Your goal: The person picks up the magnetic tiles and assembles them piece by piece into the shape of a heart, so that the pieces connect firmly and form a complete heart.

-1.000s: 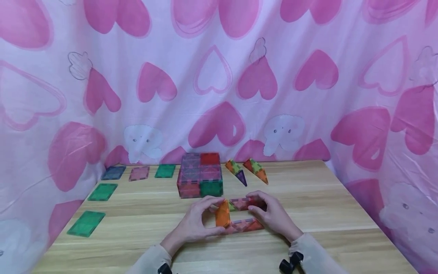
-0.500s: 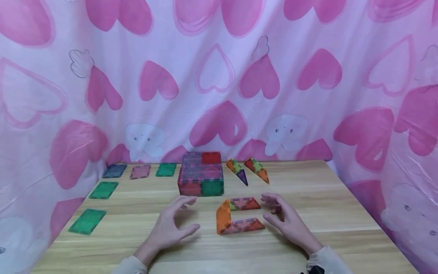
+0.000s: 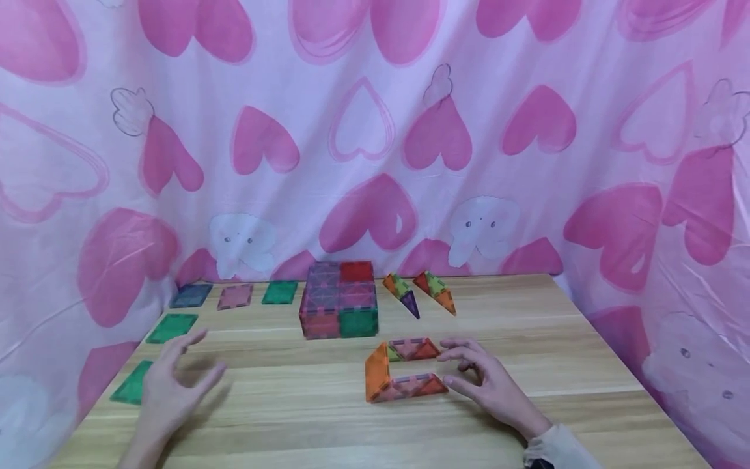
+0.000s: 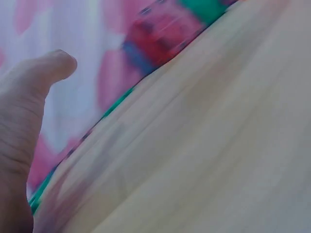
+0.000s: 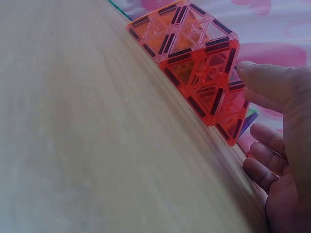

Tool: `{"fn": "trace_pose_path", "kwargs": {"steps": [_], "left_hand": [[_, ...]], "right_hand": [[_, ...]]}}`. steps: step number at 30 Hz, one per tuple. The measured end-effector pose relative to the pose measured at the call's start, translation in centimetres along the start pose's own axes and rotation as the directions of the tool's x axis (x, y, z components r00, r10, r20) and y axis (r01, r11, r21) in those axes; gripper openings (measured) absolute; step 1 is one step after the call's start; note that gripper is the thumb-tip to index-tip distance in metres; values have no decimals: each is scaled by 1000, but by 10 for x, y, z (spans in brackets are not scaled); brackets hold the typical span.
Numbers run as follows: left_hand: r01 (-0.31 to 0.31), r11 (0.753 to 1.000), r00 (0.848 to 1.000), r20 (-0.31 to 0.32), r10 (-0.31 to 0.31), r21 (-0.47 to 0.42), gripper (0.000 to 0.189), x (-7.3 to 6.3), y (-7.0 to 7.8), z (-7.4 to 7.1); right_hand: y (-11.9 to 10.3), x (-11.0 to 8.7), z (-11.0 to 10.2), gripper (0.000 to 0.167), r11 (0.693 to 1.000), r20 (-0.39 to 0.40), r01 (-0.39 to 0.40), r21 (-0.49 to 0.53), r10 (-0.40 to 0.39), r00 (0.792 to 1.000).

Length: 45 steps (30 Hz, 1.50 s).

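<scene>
In the head view my left hand (image 3: 172, 387) is at the table's left side, thumb and fingers spread and holding nothing. Partly hidden behind it is a green square magnetic tile (image 3: 129, 385); another green tile (image 3: 170, 328) lies just beyond its fingertips. My right hand (image 3: 489, 384) holds nothing, its fingers loosely bent beside a low standing frame of magnetic tiles (image 3: 377, 374). That frame has an orange left end and two pinkish-red sides of triangles. In the right wrist view the thumb is close to a red triangle tile (image 5: 214, 82); whether they touch, I cannot tell.
A box of purple, red and green tiles (image 3: 340, 299) stands at the back centre. Blue (image 3: 191, 296), pink (image 3: 235, 297) and green (image 3: 279, 292) tiles lie left of it. Two narrow triangle-tile pieces (image 3: 402, 295) lie to its right. A pink heart-print curtain (image 3: 375, 130) surrounds the table.
Both hands have let go of the tile frame, which stays standing. My left hand has moved far left to the green tiles. My right hand has drawn back slightly and stays beside the frame.
</scene>
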<state>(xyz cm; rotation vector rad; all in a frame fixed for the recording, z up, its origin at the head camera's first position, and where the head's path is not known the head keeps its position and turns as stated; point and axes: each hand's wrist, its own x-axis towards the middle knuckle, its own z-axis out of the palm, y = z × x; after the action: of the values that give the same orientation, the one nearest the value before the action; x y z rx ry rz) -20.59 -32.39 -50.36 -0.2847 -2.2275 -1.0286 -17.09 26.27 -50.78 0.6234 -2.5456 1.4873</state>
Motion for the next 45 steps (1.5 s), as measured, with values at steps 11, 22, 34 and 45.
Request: {"fn": "trace_pose_path", "kwargs": {"steps": [11,22,34,45], "left_hand": [[189,954,975,70,-210,232,77,-3,-52,-59],[126,940,938,269,-217,318,77,-5,-58,-67],[37,949,917,367,-157,313,84,-2,-41,-63],[16,1000,931,363,-24,25,78,-10,0,-10]], "right_hand": [[-1,1,-3,20,1000,36,23,7,-23,999],[3,-3,-1,18,998,89,58,7,-59,994],[4,-3,1,11,999,91,36,23,-38,995],[1,-2,1,11,999,100,23,29,-25,995]]}}
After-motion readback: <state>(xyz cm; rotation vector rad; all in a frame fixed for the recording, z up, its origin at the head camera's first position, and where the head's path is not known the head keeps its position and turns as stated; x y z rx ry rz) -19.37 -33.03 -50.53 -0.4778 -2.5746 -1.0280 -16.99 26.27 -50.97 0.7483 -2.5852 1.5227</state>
